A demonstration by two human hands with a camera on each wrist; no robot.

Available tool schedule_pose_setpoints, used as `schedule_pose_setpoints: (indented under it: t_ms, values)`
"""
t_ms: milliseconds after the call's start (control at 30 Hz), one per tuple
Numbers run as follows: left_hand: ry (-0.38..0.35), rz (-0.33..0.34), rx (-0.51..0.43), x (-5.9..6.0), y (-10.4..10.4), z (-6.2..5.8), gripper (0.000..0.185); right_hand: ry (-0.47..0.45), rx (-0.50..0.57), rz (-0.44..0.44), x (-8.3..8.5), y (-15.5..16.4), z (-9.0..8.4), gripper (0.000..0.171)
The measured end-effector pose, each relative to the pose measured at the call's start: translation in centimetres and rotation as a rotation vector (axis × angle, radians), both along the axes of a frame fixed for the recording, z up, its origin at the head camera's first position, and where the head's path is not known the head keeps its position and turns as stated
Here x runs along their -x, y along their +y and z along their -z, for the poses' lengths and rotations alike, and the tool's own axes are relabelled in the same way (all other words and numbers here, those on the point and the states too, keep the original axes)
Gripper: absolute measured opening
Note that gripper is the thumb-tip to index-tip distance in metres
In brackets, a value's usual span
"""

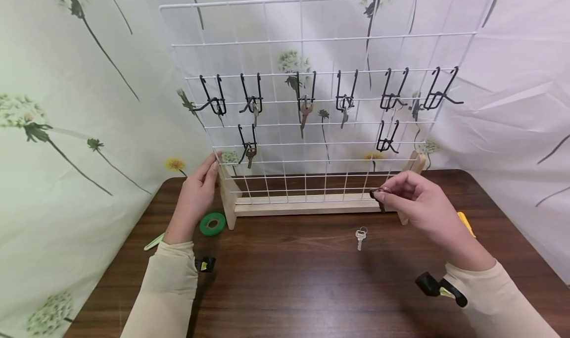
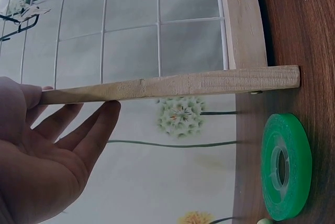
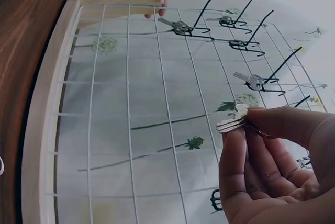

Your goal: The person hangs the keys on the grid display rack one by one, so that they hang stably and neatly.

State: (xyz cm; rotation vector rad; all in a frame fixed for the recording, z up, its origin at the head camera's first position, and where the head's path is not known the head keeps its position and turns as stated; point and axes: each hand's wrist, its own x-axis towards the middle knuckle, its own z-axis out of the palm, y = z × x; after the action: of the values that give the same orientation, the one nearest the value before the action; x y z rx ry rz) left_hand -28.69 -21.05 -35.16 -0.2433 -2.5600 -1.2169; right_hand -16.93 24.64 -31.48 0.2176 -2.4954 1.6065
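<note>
The right hand (image 1: pixel 418 199) pinches a small silver key (image 3: pixel 234 123); the left hand (image 1: pixel 198 189), fingers straight, touches the white wire grid rack's (image 1: pixel 311 130) wooden post (image 2: pixel 172 84).

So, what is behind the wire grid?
Behind the grid hangs a flowered sheet, seen through the wires. Hooks and keys cover small parts of it; the wooden base hides the bottom.

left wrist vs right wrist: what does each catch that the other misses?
Only the left wrist view: the green tape roll lying on the brown table, and the left hand up close, fingers straight against the rack's wooden post.

Only the right wrist view: the right hand pinching a silver key, plus keys hanging on black hooks.

Both: the white wire grid, its wooden frame and the dandelion-print backdrop.
</note>
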Motion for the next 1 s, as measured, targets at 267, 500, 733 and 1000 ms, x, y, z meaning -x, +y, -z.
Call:
schedule_pose_setpoints:
  t_ms: [267,500,733,1000]
  values:
    - [0.012,0.003,0.0,0.1,-0.1,0.2,0.054,0.092,-0.006,0.034,0.0,0.4,-0.9,0.016]
    - [0.012,0.003,0.005,0.1,-0.2,0.2,0.054,0.153,0.01,0.097,0.6,0.7,-1.6,0.019]
    - [0.002,0.002,0.005,0.1,-0.1,0.1,0.055,0.129,0.006,0.147,1.6,1.2,-2.0,0.024]
    - [0.0,0.006,0.002,0.1,-0.1,0.1,0.056,0.097,0.279,0.095,2.9,1.1,-2.0,0.027]
